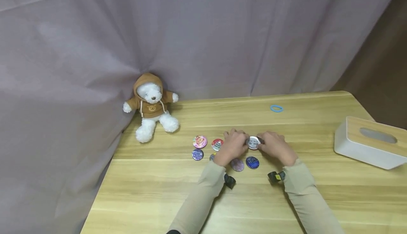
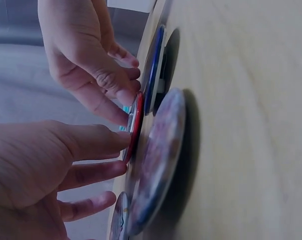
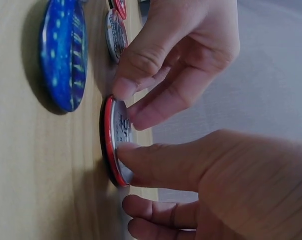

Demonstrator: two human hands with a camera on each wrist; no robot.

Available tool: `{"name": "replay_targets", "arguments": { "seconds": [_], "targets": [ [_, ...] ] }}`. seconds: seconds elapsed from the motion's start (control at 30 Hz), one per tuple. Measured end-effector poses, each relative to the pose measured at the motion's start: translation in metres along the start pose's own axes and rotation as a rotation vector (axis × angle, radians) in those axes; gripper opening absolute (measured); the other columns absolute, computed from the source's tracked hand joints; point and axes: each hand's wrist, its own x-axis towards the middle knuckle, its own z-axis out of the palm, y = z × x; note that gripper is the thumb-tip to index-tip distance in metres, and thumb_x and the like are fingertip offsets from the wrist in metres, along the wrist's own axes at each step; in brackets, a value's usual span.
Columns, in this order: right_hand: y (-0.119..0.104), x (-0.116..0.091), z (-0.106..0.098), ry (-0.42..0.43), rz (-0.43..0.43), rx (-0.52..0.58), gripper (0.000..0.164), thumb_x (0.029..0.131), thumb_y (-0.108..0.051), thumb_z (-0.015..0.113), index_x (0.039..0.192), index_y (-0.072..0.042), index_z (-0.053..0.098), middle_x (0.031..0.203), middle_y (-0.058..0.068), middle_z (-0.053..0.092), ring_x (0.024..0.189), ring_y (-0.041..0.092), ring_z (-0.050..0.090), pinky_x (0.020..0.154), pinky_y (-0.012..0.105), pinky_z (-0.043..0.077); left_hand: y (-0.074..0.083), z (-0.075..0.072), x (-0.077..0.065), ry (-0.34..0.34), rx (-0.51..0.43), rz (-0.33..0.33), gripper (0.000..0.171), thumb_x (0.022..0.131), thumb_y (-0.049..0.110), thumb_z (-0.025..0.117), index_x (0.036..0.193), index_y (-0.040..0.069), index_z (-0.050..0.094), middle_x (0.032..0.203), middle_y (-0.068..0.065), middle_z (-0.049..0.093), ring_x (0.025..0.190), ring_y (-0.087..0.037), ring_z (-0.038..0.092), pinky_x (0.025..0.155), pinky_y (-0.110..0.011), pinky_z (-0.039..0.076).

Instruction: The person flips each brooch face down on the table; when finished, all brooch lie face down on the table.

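Note:
A round pin badge (image 1: 253, 142) lies back side up on the table, with its silver back, pin and red rim showing in the right wrist view. My left hand (image 1: 234, 144) pinches its left edge between thumb and fingers. On the opposite edge, my right hand (image 1: 275, 145) grips it, with the thumb (image 3: 133, 155) over the silver back. Nearer to me are a blue badge (image 1: 252, 162) and a pale purple badge (image 1: 237, 164). Left of my left hand lies a red badge with a tree (image 1: 217, 144); another badge (image 1: 212, 157) is partly hidden by that hand.
A pink badge (image 1: 200, 141) and a violet one (image 1: 197, 154) lie farther left. Behind them sits a white teddy bear (image 1: 152, 103) in a brown hoodie. A blue band (image 1: 276, 108) lies at the back, and a tissue box (image 1: 365, 144) stands at right.

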Motion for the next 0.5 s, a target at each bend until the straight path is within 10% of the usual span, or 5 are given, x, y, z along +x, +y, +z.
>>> {"name": "replay_targets", "arguments": {
  "seconds": [0.2,0.5],
  "targets": [
    [-0.002,-0.002,0.0,0.011,0.008,0.004,0.017,0.09,-0.012,0.07,0.079,-0.01,0.057,0.074,0.004,0.054,0.07,0.024,0.052,0.067,0.045,0.038,-0.005,0.001,-0.003,0.012,-0.024,0.007,0.006,0.091,0.025,0.073,0.094,0.021,0.071,0.098,0.005,0.067,0.09,-0.017,0.053,0.082,-0.04,0.038],
    [-0.01,0.006,-0.005,0.088,-0.034,0.026,0.017,0.09,-0.01,0.07,0.099,0.003,0.066,0.08,0.01,0.059,0.077,0.031,0.057,0.069,0.053,0.047,-0.015,-0.005,-0.009,0.01,-0.078,-0.051,0.039,0.095,0.033,0.069,0.131,0.017,0.066,0.121,-0.002,0.069,0.106,-0.025,0.058,0.092,-0.047,0.041]
  ]
}}
